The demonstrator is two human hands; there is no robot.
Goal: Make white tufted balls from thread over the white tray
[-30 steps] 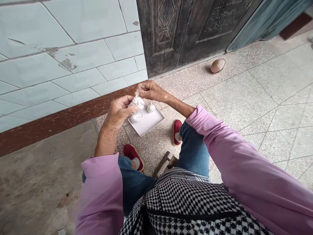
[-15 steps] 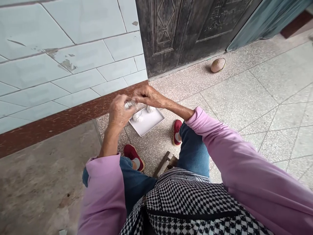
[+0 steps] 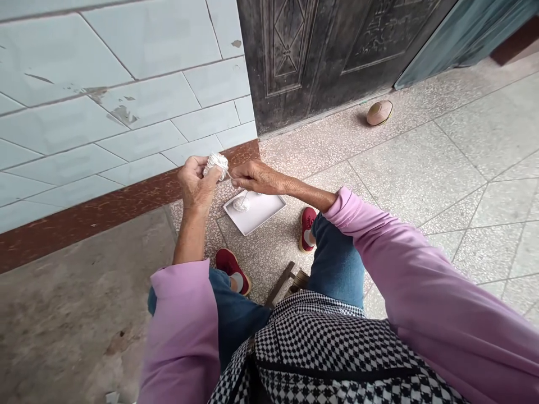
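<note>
Filling the upper left of the frame, a pale tiled wall (image 3: 84, 56) meets a dark carved door (image 3: 290, 50) at upper centre. Speckled floor (image 3: 421, 163) spreads across the right. At the centre, a shallow white tray (image 3: 263, 210) lies on the floor, ahead of two red shoes (image 3: 229, 262). Above it and to its left, the left hand (image 3: 196, 182) is raised, its fingers and thumb clamped around a ball of white yarn (image 3: 216, 163). Just to the right, the right hand (image 3: 259, 177) has its fingers drawn together, apparently pinching the strand (image 3: 229, 175) that leaves this ball. A rounded pinkish object (image 3: 379, 113) rests on the floor at upper right. Smallest of the round forms, a second white ball (image 3: 241, 203) sits inside the tray, towards its left end. The step in hand is judged to be winding: the left hand serves as holder, the right as guide. Another turn would call for light tension on the strand while the ball is rotated to a fresh face.
</note>
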